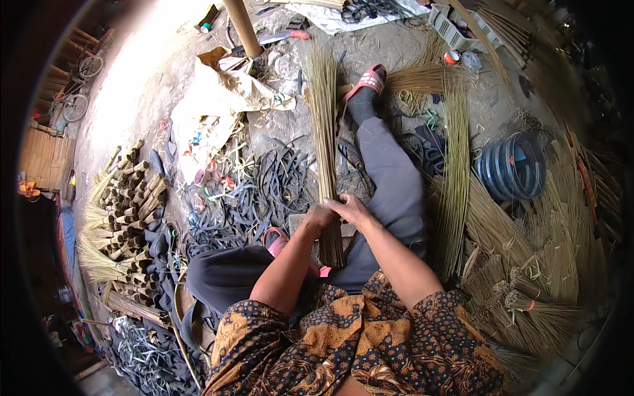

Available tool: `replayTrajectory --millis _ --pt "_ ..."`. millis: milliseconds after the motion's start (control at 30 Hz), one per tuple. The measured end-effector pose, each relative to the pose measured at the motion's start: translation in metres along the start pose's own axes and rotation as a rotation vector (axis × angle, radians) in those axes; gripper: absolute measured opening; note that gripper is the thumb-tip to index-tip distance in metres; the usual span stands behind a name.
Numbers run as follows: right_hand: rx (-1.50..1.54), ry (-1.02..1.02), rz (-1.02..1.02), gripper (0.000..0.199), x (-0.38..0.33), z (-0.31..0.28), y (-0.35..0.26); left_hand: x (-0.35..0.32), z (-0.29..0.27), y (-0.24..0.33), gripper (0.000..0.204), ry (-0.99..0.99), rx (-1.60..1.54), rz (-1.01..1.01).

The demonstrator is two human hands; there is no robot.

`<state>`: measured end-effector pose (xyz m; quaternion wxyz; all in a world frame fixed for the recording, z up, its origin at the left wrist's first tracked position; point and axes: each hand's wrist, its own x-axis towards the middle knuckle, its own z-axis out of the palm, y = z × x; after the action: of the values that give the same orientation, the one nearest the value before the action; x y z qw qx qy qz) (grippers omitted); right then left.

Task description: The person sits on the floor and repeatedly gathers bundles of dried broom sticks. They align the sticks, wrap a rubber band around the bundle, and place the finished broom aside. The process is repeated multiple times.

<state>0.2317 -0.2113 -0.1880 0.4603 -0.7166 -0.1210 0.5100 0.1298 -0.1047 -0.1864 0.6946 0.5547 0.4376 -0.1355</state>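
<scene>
A long bundle of thin greenish-brown sticks (323,132), like a broom's bristles, stands out lengthwise in front of me between my legs. My left hand (318,216) is closed round its lower part from the left side. From the right, my right hand (350,208) grips the same spot, its thumb and fingers pressed against the sticks. The bundle's darker butt end (331,254) comes out below my hands, towards my body. Exactly how the fingers wrap beneath the bundle is hidden.
Black rubber strips (277,175) lie heaped left of the bundle. Finished stick bundles (129,218) are stacked farther left. More loose sticks (456,178) lie right of my leg, near a dark ribbed bucket (508,168). A knife (284,35) lies beside a wooden post (242,26).
</scene>
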Motion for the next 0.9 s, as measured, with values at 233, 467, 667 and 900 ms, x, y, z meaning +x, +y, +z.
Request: replayTrajectory --millis 233,467,667,900 --pt "0.152 0.03 0.097 0.038 0.008 -0.008 0.006 -0.009 -0.014 -0.002 0.032 -0.17 -0.29 0.017" --pt "0.351 -0.035 0.073 0.025 0.007 -0.007 0.005 -0.018 -0.02 0.007 0.03 -0.159 -0.404 -0.076" --pt "0.551 -0.036 0.217 0.028 -0.001 -0.009 -0.003 -0.019 -0.024 0.011 0.027 -0.158 -0.455 -0.11" --pt "0.513 -0.068 0.206 0.034 0.001 -0.01 -0.004 -0.017 -0.025 0.009 0.027 -0.147 -0.388 -0.103"
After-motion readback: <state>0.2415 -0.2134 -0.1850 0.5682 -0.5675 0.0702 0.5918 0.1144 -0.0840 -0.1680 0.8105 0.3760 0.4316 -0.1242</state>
